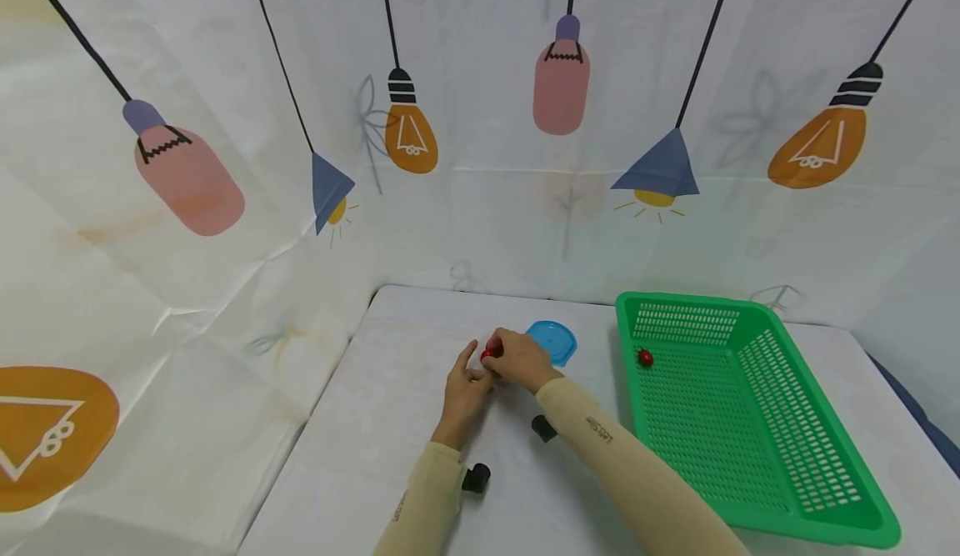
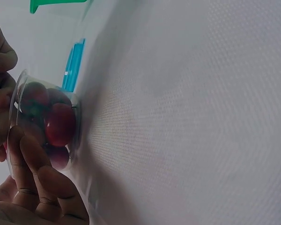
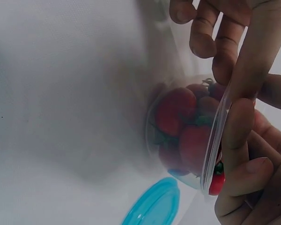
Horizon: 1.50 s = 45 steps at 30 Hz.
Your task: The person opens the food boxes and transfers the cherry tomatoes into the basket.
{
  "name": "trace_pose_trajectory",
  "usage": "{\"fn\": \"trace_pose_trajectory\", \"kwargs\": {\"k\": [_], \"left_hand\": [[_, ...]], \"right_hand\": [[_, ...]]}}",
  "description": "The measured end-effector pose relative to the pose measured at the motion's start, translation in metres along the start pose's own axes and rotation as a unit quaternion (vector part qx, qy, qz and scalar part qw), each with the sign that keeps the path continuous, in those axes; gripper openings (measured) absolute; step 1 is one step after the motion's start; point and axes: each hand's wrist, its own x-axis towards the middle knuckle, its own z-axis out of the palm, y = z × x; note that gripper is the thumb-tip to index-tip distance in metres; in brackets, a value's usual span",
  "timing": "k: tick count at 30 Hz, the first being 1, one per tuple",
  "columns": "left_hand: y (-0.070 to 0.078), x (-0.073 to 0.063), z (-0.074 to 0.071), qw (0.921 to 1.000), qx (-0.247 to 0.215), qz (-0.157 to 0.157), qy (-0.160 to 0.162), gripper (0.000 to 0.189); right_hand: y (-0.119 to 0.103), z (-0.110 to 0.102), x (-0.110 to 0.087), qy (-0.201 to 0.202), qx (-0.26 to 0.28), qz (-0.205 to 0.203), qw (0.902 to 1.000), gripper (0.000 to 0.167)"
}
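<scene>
A clear round plastic tub [image 2: 76,101] full of red cherry tomatoes [image 2: 60,124] with green stems stands on the white table, its rim under both hands. My left hand [image 1: 465,393] holds the tub at its side and rim, with several fingers [image 2: 35,154] along the outer wall. My right hand [image 1: 519,360] is over the tub's mouth, its thumb and fingers pinching a cherry tomato [image 1: 487,354]. In the right wrist view a tomato [image 3: 217,183] shows at the rim by the right fingers. The hands hide most of the tub in the head view.
A blue lid [image 1: 553,341] lies on the table just beyond the right hand. To the right is a green plastic basket [image 1: 628,373] with one cherry tomato [image 1: 645,358] inside. A printed white sheet hangs at the back and left of the table.
</scene>
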Motion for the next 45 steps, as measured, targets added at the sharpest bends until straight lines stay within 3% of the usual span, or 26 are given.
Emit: {"fn": "trace_pose_trajectory", "kwargs": {"k": [5,13,23,34,42,45], "left_hand": [[-0.002,0.002,-0.001,1.0,-0.005,0.004,-0.002,0.069],[-0.002,0.001,-0.001,1.0,-0.005,0.002,-0.002,0.069],[-0.004,0.001,0.001,0.9998,-0.003,0.016,-0.005,0.069],[-0.005,-0.002,0.0,1.0,0.007,0.003,-0.002,0.069],[0.004,-0.004,-0.002,0.9999,0.012,0.003,-0.003,0.068],[-0.001,0.0,-0.002,0.9998,0.017,0.004,-0.001,0.068]], "right_hand": [[0.0,0.003,0.002,-0.007,-0.026,-0.004,0.9996,0.037],[0.003,0.004,0.004,-0.007,-0.017,-0.014,0.9997,0.031],[0.005,0.005,0.005,-0.026,-0.036,-0.016,0.9989,0.04],[0.01,0.011,0.005,-0.004,-0.009,-0.018,0.9998,0.024],[0.008,0.009,0.002,0.005,0.001,-0.028,0.9996,0.021],[0.007,0.006,0.001,0.007,0.008,-0.034,0.9994,0.021]]}}
